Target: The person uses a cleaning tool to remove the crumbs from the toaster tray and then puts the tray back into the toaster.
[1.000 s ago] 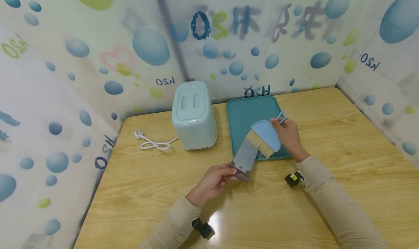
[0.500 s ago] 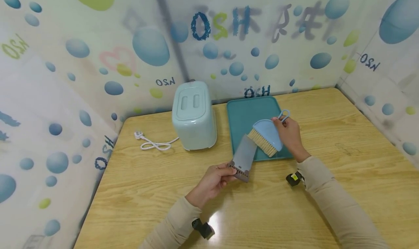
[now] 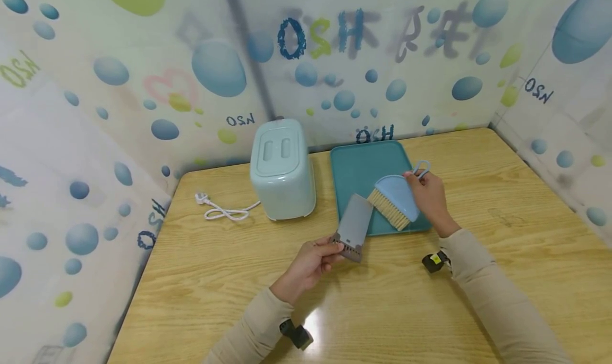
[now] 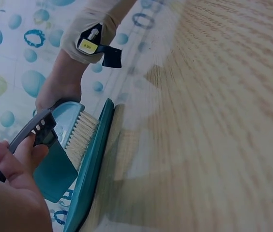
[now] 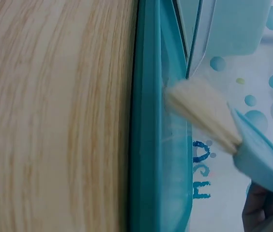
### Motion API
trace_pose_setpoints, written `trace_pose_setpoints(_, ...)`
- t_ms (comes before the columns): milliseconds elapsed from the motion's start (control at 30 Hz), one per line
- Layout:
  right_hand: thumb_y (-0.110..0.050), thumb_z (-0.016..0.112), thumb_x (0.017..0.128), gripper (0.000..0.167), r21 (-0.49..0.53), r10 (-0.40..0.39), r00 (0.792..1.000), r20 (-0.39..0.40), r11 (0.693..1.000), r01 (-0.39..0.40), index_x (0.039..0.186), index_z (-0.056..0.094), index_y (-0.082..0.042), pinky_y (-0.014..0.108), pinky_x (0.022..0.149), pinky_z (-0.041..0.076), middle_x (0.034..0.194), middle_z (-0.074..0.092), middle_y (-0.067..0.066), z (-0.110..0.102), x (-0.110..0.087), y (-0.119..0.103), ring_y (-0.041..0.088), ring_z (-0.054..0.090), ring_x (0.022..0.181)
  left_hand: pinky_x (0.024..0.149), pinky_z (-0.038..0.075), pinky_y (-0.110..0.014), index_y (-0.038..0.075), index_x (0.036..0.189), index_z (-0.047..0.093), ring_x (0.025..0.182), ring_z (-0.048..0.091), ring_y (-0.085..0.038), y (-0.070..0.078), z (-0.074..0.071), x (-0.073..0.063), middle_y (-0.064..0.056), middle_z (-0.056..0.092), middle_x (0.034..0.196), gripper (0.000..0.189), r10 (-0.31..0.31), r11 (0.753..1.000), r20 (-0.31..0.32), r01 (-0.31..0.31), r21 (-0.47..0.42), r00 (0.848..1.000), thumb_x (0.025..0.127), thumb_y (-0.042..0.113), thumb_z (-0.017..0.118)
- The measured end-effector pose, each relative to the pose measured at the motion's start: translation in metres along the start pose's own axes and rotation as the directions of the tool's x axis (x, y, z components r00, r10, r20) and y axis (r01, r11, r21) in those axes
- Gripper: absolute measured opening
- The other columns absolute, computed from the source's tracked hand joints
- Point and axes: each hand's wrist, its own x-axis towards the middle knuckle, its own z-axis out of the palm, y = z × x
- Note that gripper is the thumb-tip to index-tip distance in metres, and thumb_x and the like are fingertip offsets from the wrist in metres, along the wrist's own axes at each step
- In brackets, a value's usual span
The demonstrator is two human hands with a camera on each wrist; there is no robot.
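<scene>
My left hand [image 3: 312, 262] grips a flat grey crumb tray [image 3: 356, 220] by its dark slotted end, thumb on top. The tray's far end hangs above the left front edge of a teal serving tray [image 3: 351, 164]. My right hand [image 3: 429, 196] pinches a light blue half-round hand brush [image 3: 398, 189] near its loop handle, over the serving tray. Its pale bristles point down and left, close beside the crumb tray in the head view. In the right wrist view the brush [image 5: 262, 154] has blurred bristle tips over the serving tray's rim [image 5: 148, 121].
A pale mint toaster [image 3: 283, 172] with a lid stands left of the serving tray. Its white cord and plug [image 3: 224, 211] lie on the wooden table [image 3: 229, 279] to the left. Patterned walls [image 3: 306, 103] rise behind and beside the table.
The brush has slid to the right, off the crumb tray's surface toward its far right corner. The crumb tray has shifted slightly left and tilted a little; both hands keep their holds.
</scene>
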Motion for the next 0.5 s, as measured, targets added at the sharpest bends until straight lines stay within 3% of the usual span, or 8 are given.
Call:
trace_pose_setpoints(133,-0.035,0.052,0.099,0.041,0.020,0.061,0.998,-0.019,0.998,-0.061,0.108,0.068,0.002,0.016,0.055,0.040,0.094,0.064,0.009,-0.005,0.001,0.005,-0.004,0.047,0.063,0.044,0.036,-0.008,-0.005,0.133,0.052,0.061,0.064,0.006,0.001,0.000,0.000,0.011,0.071,0.070,0.044,0.002,1.000,0.002,-0.002,-0.017,1.000,0.092,0.008,0.060)
trace_pose_setpoints(500,-0.034,0.052,0.099,0.042,0.084,0.132,0.991,-0.021,0.988,-0.130,0.112,0.068,0.003,0.011,0.059,0.043,0.080,0.056,-0.022,-0.015,0.003,0.013,-0.008,0.051,0.068,0.044,0.035,-0.009,-0.005,0.135,0.050,0.059,0.061,0.007,0.002,0.001,-0.002,0.013,0.071,0.068,0.046,0.010,1.000,0.006,-0.010,-0.008,1.000,0.092,0.008,0.059)
